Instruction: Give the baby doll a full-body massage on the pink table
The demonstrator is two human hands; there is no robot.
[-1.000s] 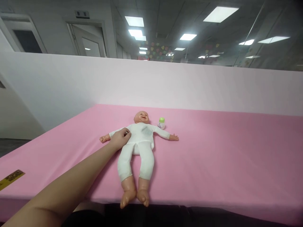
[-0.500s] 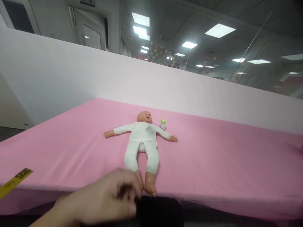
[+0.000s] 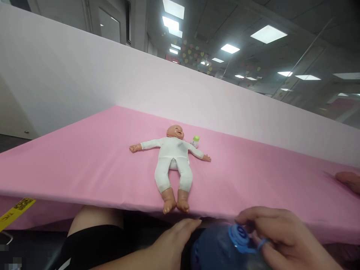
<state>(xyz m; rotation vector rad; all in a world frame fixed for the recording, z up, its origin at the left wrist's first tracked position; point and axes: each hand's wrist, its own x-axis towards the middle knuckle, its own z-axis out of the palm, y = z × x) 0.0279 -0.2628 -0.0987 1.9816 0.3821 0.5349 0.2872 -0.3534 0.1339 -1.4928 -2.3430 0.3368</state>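
In the head view, a blue translucent water bottle point(image 3: 215, 245) is at the bottom edge, its lower part out of frame. My right hand point(image 3: 287, 236) has its fingers closed at the bottle's blue cap point(image 3: 239, 236), with a blue loop round or against one finger. My left hand point(image 3: 171, 243) is left of the bottle, fingers stretched out and together; a dark gap shows between palm and bottle. Beyond both hands a baby doll point(image 3: 174, 153) in white clothes lies face up, arms spread, feet at the near edge.
The doll lies on a pink-covered surface point(image 3: 92, 157) backed by a white panel point(image 3: 168, 88). A small green-capped baby bottle point(image 3: 196, 140) is by its shoulder. Low left is a yellow strip point(image 3: 17, 213). A skin-coloured shape point(image 3: 348, 180), unclear, enters at right. My knee point(image 3: 95, 217) is below the edge.
My left hand has moved right and its fingers have straightened. My right hand and the water bottle have come into view. The view has shifted; the doll lies as before.
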